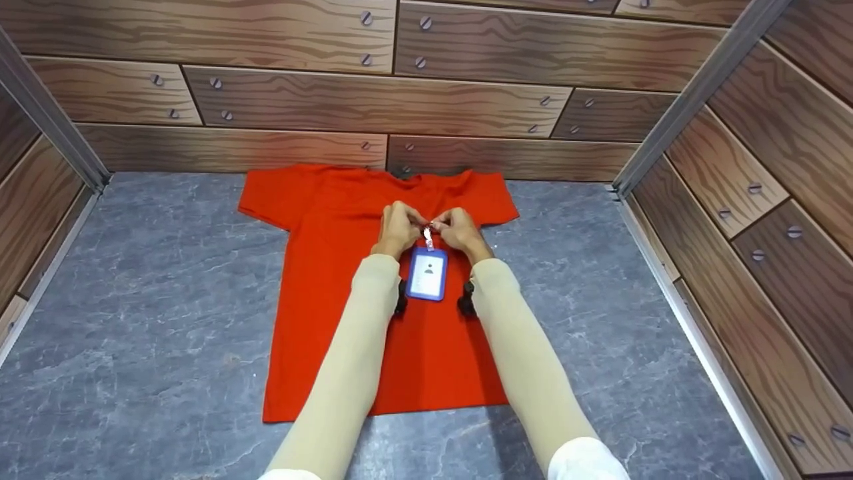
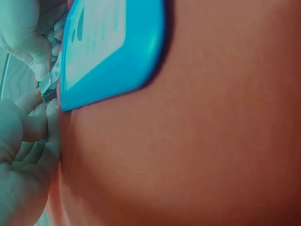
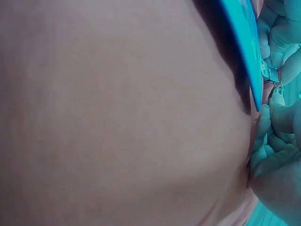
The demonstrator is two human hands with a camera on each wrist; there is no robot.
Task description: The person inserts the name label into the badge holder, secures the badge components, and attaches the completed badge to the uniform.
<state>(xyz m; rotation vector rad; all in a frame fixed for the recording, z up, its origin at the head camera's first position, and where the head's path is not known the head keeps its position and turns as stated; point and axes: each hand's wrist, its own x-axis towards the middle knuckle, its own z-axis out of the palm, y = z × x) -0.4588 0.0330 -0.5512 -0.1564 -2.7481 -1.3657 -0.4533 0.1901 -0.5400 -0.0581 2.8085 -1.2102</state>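
A red T-shirt (image 1: 333, 280) lies spread flat, collar at the far side. On its chest rests a blue-framed ID badge (image 1: 426, 273) with a white card, joined by a short clear strap (image 1: 428, 239) to a small metal badge clip (image 3: 271, 74). My left hand (image 1: 400, 227) and right hand (image 1: 460, 230) meet just above the badge, fingertips close together. Both pinch at the metal clip, thumbs and fingers curled. In the left wrist view the left hand (image 2: 23, 155) is lower and the right hand (image 2: 23, 37) upper. Fingers partly hide the clip and the cloth beneath it.
The shirt lies on a grey marbled surface (image 1: 166, 287). Wood-patterned panels stand at the back (image 1: 300, 100) and on both sides, with metal strips along the edges. Dark wrist cameras (image 1: 468, 300) sit beneath the forearms, close to the badge.
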